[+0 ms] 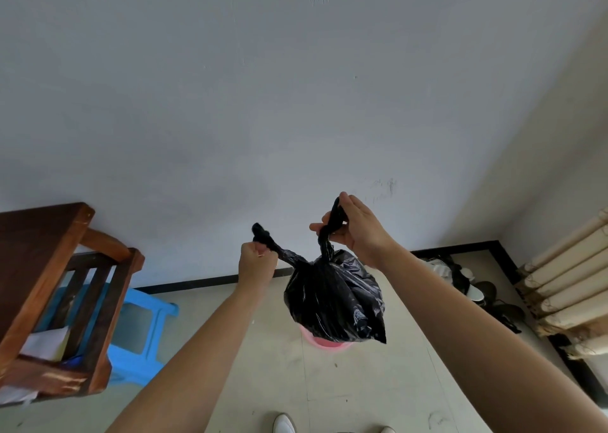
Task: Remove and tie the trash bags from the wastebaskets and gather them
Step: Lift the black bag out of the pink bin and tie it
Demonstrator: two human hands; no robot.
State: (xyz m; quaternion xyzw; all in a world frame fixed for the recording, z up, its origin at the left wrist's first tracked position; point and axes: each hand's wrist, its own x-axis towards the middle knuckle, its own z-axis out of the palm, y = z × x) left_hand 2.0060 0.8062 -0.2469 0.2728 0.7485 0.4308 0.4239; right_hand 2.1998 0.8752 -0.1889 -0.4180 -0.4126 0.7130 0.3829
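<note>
A full black trash bag hangs in the air in front of me, its top split into two twisted ends. My left hand grips the left end in a fist, pulling it out to the side. My right hand holds the right end higher up, pinched between thumb and fingers. Directly below the bag, a pink wastebasket stands on the floor, mostly hidden by the bag.
A brown wooden chair with papers on it fills the left side, with a blue plastic stool behind it. Several shoes lie by the wall at the right, near a radiator. My white shoes show at the bottom.
</note>
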